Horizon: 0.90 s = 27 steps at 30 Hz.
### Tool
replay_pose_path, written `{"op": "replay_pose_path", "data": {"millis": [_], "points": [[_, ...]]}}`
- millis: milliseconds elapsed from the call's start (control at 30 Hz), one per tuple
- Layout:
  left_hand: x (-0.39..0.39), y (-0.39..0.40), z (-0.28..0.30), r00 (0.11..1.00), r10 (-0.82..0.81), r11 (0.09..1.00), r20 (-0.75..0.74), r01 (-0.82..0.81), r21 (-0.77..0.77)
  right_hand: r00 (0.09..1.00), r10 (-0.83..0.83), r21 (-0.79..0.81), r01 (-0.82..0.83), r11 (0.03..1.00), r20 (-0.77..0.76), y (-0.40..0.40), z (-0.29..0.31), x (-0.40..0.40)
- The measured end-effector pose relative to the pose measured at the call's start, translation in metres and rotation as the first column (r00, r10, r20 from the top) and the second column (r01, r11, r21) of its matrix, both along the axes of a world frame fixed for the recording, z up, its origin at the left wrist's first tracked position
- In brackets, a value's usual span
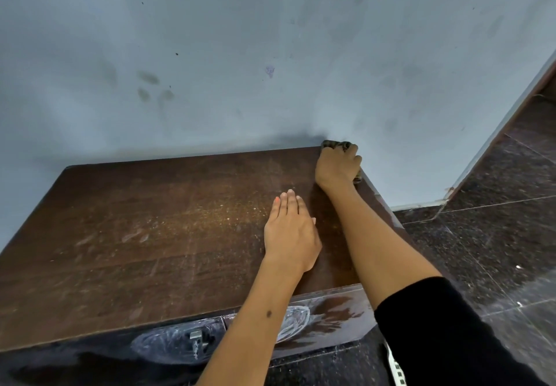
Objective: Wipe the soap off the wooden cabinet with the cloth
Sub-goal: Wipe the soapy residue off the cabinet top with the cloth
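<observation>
I am looking down at a dark brown wooden cabinet [156, 235] whose flat top is lying under both hands, dusted with pale specks and faint smears ahead of and to the left of the left hand [291, 229]. That hand is resting palm down near the top's middle right, its fingers straight and held together, holding nothing. Beyond it, the right hand [338, 164] is sitting at the far right corner with its fingers curling over a dark bunched cloth [335, 145], gripping it and pressing it against the wood where the top is meeting the pale blue-grey smudged wall [270, 54]. Below my forearms, white soap swirls [168, 342] are showing on the cabinet's dark front, around a small metal handle [197, 335], and another patch is peeking out beside the left forearm. A black sleeve [436, 331] is covering the right upper arm. To the right of the right hand, the cabinet edge is dropping off to a dark speckled tiled floor [496, 235], where open room is running along the wall's white skirting.
</observation>
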<state>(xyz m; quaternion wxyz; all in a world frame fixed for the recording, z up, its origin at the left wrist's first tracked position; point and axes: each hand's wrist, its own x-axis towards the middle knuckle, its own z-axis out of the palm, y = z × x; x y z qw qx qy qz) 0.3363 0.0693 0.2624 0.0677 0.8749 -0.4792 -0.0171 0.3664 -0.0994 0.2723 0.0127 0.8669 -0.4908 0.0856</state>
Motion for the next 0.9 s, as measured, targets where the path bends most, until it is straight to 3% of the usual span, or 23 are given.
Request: {"op": "replay_pose_path", "data": {"millis": [167, 433, 500, 633, 900], "points": [[0.0, -0.005, -0.001, 1.0, 0.017, 1.0, 0.003, -0.017, 0.001, 0.958, 0.283, -0.007, -0.283, 0.959, 0.035, 0.0, 0.002, 0.002], [0.0, -0.005, -0.004, 0.999, 0.017, 1.0, -0.037, -0.017, 0.009, 0.999, -0.033, 0.042, 0.032, 0.999, 0.015, -0.023, 0.005, -0.006], [0.0, -0.005, -0.004, 0.999, 0.022, 1.0, -0.043, -0.021, 0.013, 1.0, -0.001, -0.001, 0.001, 1.0, 0.008, -0.014, 0.005, 0.003], [-0.001, -0.005, -0.003, 0.999, 0.028, 1.0, -0.041, -0.028, 0.013, 0.966, 0.256, -0.022, -0.256, 0.966, 0.036, -0.008, 0.003, 0.009], [0.001, -0.004, -0.003, 0.999, 0.011, 1.0, -0.052, -0.01, 0.017, 0.999, 0.035, 0.05, -0.037, 0.998, 0.035, -0.025, 0.012, -0.004]]}}
